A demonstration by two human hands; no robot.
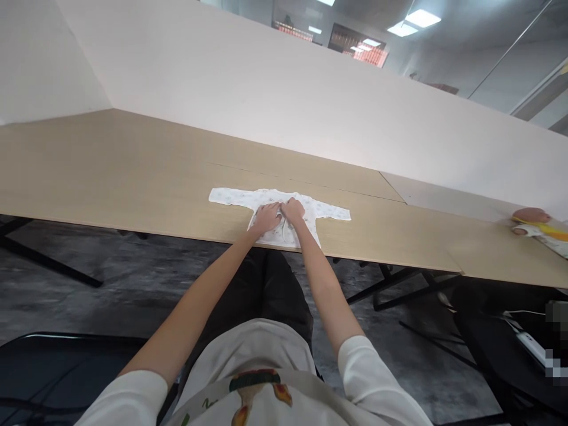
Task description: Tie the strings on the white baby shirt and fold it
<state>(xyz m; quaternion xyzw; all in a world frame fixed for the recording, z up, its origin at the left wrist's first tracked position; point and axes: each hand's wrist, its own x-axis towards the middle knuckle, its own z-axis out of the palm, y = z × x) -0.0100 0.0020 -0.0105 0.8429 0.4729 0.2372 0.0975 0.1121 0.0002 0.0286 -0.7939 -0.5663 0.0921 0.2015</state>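
A small white baby shirt (284,236) with a faint print lies spread on the table (168,160), sleeves out to both sides and its hem by the front edge. On its chest, left of the middle, my left hand (267,218) rests with fingers stretched out flat. Close beside it, my right hand (293,210) has its fingers bent and closed on the cloth near the front opening. What exactly lies under the right fingertips is hidden.
A white partition (284,100) runs behind the table. Far right on the table lies a doll (532,216) with yellow and white cloth. Black chairs stand at lower left (66,367) and lower right (492,349).
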